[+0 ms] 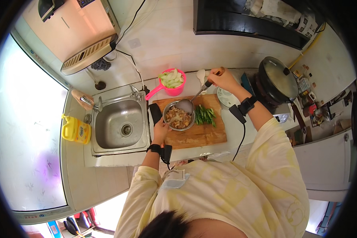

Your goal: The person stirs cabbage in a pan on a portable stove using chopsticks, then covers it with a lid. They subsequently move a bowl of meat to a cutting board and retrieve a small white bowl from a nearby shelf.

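Observation:
My right hand (223, 79) grips the handle of a metal ladle (185, 106), whose head rests over a steel bowl (192, 126). Chopped meat (177, 118) fills much of that bowl, which stands on a wooden cutting board (193, 138). My left hand (161, 131) holds the bowl's near left side by the rim. Close above it, at the board's left edge, lies a flat dark object (155, 113) that I cannot identify. Cut green peppers (205, 115) are heaped on the board just right of the bowl.
Behind the board stands a pink dipper (175, 90) of pale green slices, beside a white spoon (201, 76). A steel sink (119, 125) and a yellow jug (76, 130) are leftward. Rightward are a round dish (226, 96) and a lidded wok (278, 78). A range hood (223, 22) hangs above.

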A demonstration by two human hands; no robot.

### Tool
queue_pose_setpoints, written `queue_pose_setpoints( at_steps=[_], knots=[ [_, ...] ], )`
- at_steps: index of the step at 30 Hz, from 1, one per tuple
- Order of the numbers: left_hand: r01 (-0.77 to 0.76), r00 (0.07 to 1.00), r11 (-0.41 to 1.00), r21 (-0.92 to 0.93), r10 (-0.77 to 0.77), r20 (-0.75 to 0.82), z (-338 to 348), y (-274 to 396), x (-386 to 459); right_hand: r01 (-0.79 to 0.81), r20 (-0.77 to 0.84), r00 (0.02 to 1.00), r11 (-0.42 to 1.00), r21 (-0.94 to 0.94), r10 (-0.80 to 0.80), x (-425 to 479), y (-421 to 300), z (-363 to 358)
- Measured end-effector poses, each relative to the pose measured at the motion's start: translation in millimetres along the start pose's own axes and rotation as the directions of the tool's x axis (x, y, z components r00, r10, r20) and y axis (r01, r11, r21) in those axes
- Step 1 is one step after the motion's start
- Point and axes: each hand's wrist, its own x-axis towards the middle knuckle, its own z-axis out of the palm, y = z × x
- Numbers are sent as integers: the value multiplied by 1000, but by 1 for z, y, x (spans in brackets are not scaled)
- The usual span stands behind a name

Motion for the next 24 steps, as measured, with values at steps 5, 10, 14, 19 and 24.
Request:
queue_pose_setpoints(
  at_steps=[5, 10, 14, 19, 24],
  knots=[
    [2, 1000, 997, -75, -2, 6, -2, -20, 6, -21, -37, 999, 987, 160, 28, -8, 19, -3],
    [12, 1000, 995, -94, -9, 27, 1, -19, 6, -126, -129, 975, 931, 344, 180, -33, 43, -11],
    [13, 999, 994, -104, -9, 37, 1, -18, 3, -162, -161, 958, 909, 383, 238, -60, 44, -9],
    [33, 999, 990, -137, -30, 29, 1, -30, 3, -165, -214, 931, 865, 474, 295, -84, 55, 5],
    [38, 999, 994, -106, -35, 28, 1, -19, -1, -160, -282, 894, 836, 525, 348, -106, 51, 14]
  ],
)
